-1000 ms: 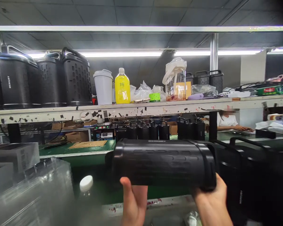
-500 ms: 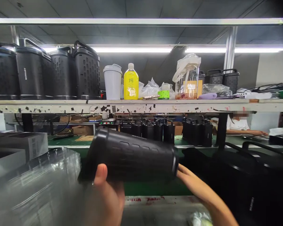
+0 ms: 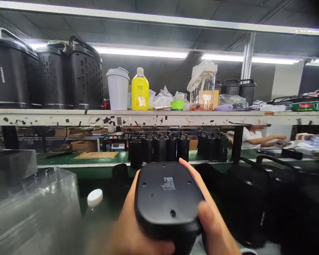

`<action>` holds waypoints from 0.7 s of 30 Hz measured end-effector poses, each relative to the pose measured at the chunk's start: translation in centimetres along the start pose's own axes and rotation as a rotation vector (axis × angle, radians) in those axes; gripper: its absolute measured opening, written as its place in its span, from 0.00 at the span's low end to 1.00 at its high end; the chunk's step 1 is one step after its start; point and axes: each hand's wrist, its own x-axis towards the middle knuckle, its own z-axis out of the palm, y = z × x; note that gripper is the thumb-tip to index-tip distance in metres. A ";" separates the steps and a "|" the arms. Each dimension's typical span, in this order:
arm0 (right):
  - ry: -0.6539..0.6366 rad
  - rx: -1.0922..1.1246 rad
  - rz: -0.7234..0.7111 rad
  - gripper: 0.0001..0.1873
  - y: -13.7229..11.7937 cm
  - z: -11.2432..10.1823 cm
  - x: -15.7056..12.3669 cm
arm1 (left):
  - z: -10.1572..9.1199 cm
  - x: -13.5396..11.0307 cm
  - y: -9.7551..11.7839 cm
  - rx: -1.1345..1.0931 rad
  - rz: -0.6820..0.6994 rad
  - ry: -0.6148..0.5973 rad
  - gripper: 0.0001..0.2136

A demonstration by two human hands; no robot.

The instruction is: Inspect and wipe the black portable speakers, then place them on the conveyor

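Holding a black speaker (image 3: 168,198) end-on, both hands keep their grip closed around it: left hand (image 3: 134,226) beneath, right hand (image 3: 210,216) alongside. Its base (small label, screw holes) faces the camera. More speakers (image 3: 244,202) stand right of the grip, on the desk (image 3: 95,175).

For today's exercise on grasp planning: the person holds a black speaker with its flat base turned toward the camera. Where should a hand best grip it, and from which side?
Grip the black speaker by its long rounded flanks, one hand from each side, as the left hand and right hand do. The base is broad, smooth and flat, offering no edge, while the curved sides fit the palms.
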 end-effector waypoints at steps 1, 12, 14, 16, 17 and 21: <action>0.058 -0.051 0.028 0.44 -0.2 0.1 -0.1 | 0.1 0.0 0.0 -0.004 -0.043 -0.062 0.37; 0.046 -0.330 0.279 0.27 1.0 -2.8 1.6 | -0.9 0.5 -2.2 0.069 -0.309 -0.174 0.32; 0.007 -0.351 0.261 0.26 1.0 -3.1 1.6 | -1.0 0.6 -2.4 0.052 -0.300 -0.195 0.33; -0.039 -0.374 0.246 0.25 1.0 -3.5 1.5 | -0.9 0.7 -2.5 0.052 -0.270 -0.232 0.33; -0.058 -0.394 0.240 0.24 0.9 -3.7 1.5 | -0.8 0.7 -2.5 0.057 -0.253 -0.249 0.33; -0.044 -0.561 0.222 0.27 0.1 -3.8 1.1 | -0.2 0.7 -3.2 0.043 -0.188 -0.222 0.33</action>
